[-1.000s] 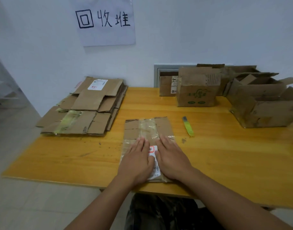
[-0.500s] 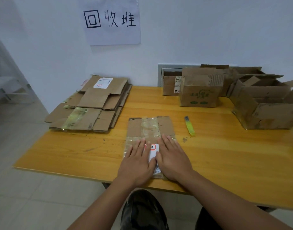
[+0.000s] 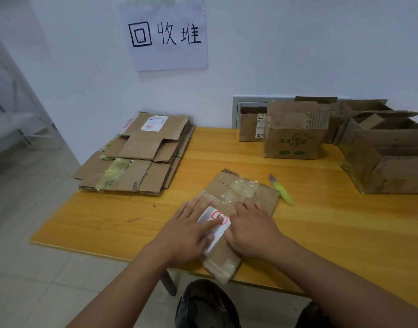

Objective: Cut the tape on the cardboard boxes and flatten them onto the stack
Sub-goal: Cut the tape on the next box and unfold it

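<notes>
A flattened cardboard box (image 3: 241, 192) with clear tape and a white label lies near the table's front edge, turned at a slant with its near corner past the edge. My left hand (image 3: 191, 230) lies flat on its left side, fingers spread. My right hand (image 3: 250, 226) presses flat on its right side. The stack of flattened boxes (image 3: 141, 155) sits at the table's far left. A green-handled cutter (image 3: 282, 192) lies on the table just right of the flattened box, untouched.
Several upright open boxes stand at the back right: a small one (image 3: 250, 124), one with green print (image 3: 293, 136), a large one (image 3: 387, 159). The wooden table (image 3: 333, 233) ends close to me. A paper sign (image 3: 167, 34) hangs on the wall.
The flattened box has rotated clockwise under my hands and now lies at a slant. My left hand has shifted left and apart from the right. The view has moved closer.
</notes>
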{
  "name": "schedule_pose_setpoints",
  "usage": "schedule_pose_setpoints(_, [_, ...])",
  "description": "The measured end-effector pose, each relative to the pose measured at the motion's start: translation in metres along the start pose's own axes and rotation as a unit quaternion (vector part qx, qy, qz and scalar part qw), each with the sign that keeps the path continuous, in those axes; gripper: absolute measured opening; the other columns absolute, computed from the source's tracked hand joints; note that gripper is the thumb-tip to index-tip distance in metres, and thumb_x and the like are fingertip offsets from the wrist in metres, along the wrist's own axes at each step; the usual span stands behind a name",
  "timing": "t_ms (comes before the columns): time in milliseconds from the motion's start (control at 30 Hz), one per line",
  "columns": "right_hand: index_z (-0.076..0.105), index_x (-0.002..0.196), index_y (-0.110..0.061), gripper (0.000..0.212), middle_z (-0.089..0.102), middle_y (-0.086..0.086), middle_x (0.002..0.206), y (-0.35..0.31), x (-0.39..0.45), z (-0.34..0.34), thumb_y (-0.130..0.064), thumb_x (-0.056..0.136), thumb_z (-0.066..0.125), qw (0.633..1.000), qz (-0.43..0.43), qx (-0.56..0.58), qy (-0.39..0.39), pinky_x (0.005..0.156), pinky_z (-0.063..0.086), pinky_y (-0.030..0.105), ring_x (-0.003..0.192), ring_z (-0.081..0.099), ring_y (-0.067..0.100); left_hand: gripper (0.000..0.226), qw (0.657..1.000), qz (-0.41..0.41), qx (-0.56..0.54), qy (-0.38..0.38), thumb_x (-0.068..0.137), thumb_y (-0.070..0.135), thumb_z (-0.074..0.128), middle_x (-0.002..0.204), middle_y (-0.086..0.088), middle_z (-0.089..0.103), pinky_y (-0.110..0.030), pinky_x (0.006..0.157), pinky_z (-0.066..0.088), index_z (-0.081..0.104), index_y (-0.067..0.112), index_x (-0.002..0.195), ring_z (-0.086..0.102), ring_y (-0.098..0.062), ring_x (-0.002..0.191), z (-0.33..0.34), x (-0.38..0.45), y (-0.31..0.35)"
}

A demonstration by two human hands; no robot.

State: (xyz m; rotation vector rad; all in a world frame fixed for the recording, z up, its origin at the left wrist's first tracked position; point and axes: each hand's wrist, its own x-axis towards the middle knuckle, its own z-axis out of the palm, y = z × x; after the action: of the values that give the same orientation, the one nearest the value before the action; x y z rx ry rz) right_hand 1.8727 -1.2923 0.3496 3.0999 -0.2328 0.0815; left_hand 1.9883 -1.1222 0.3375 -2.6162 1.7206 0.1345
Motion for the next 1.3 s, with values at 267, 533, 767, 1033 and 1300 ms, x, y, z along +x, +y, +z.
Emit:
schedule_pose_setpoints(267, [0.019,0.156,-0.025,0.065,0.002,-0.002,0.166,0.061,0.039,0.006,-0.057,0.101,0.028,0.987,0.049,0.131,-0.080,0.121,0.005,0.042,0.152,-0.008,0.025,0.056,0.998,-0.050,-0.040,0.013,0.100,0.020,0.044,0.161,0.012,0.023,-0.038,0.117,0.018,0.035,0.054,0.143,0.015,-0.015,0.148,-0.006,0.010,-0.029])
schedule_pose_setpoints(533, [-0.006,0.156,-0.032,0.076,-0.022,-0.006,0.162,0.065,0.040,0.045,-0.072,0.093,0.006,0.989,0.071,0.106,-0.080,0.111,-0.024,0.033,0.137,-0.032,0.004,0.070,0.974,-0.199,-0.101,0.033,0.092,0.071,0.007,0.165,0.002,-0.006,-0.039,0.118,-0.011,0.004,0.041,0.155,-0.016,-0.020,0.150,0.026,0.030,0.004])
schedule_pose_setpoints(767, [-0.008,0.156,-0.031,0.080,-0.022,-0.001,0.162,0.055,0.023,0.045,-0.074,0.089,0.001,0.986,0.109,0.114,-0.056,0.116,-0.020,0.036,0.146,-0.028,0.012,0.072,0.970,-0.236,-0.063,0.022,0.073,0.090,-0.009,0.160,0.008,-0.023,-0.054,0.115,-0.020,-0.021,0.062,0.138,-0.029,-0.025,0.146,0.033,0.032,0.004])
schedule_pose_setpoints(1033, [0.021,0.155,-0.023,0.073,0.016,0.004,0.164,0.053,0.013,0.040,-0.063,0.095,0.017,0.977,0.156,0.137,0.046,0.120,0.013,0.040,0.150,0.005,0.020,0.097,0.968,-0.236,-0.077,0.021,0.066,0.097,-0.005,0.163,0.006,-0.019,-0.054,0.116,-0.017,-0.009,0.050,0.151,-0.023,-0.024,0.148,0.030,0.033,0.004])
schedule_pose_setpoints(1300, [0.036,0.144,-0.015,0.062,0.050,0.008,0.133,0.068,0.012,0.026,-0.043,0.092,0.056,0.897,0.296,0.324,0.047,0.087,0.043,0.034,0.116,0.050,0.025,0.104,0.966,-0.237,-0.091,0.054,0.067,0.099,0.001,0.165,0.010,-0.009,-0.051,0.117,-0.016,0.001,0.043,0.154,-0.018,-0.021,0.150,0.032,0.033,0.003])
